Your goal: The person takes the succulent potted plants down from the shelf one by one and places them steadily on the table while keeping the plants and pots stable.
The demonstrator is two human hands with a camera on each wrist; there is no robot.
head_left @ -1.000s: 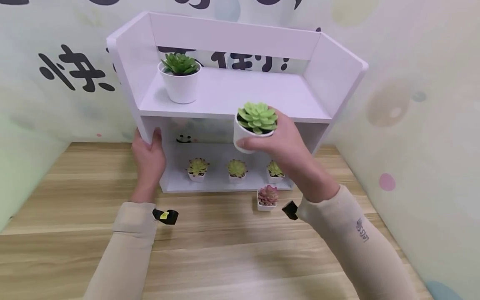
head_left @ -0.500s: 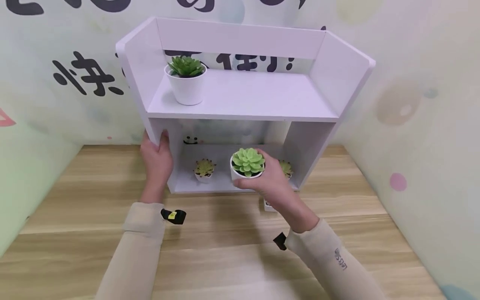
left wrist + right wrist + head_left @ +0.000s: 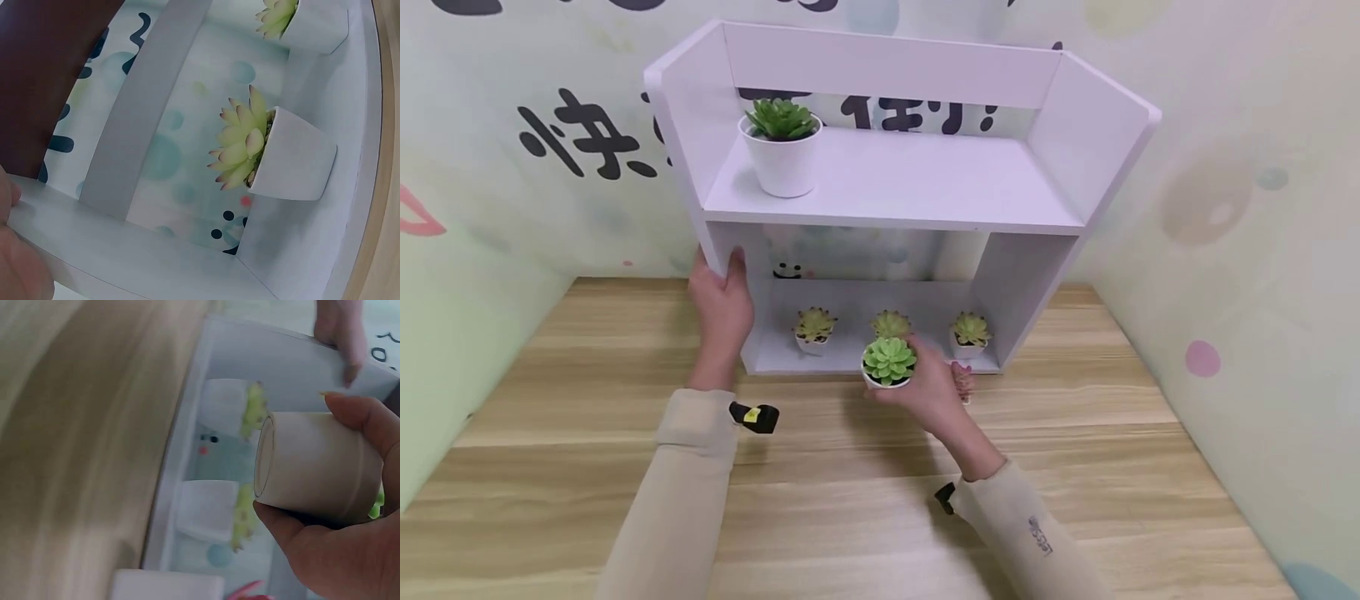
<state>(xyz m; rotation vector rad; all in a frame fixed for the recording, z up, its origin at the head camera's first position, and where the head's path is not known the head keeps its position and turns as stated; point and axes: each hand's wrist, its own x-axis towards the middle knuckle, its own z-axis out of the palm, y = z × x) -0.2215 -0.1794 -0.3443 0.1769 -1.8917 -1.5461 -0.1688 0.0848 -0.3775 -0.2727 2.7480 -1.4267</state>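
The left hand point(image 3: 724, 312) gripped the shelf unit point(image 3: 925, 179) at its eight o'clock. The right hand point(image 3: 931, 392), extended low at six o'clock, curled round a potted succulent point(image 3: 888, 362).

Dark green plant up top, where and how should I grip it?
Probably around the white pot, below the leaves, from the front right: it stands upright, the upper shelf is open in front, and the side panel is close at left.

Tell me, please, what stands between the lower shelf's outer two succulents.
The head view shows a third small succulent there, partly hidden by the held plant.
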